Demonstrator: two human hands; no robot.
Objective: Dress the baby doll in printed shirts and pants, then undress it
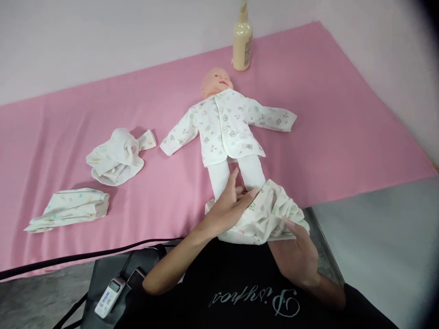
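Note:
A baby doll [217, 82] lies on its back in a white printed jacket [228, 125] fastened down the front, its sleeves spread to both sides. White legs show below the hem. Bunched around the lower legs are printed baby pants [260, 219]. My left hand [231, 203] is between the legs at the pants' upper edge, thumb on the cloth and index finger pointing up. My right hand [298, 251] grips the pants' lower right side, thumb on top and the other fingers hidden underneath.
A pump bottle [242, 45] stands beyond the doll's head on the pink cloth [329, 114]. Crumpled white clothing [118, 157] and a folded printed garment [70, 208] lie at left. Below the table edge, a small white device [109, 297] rests on a black surface beside a cable.

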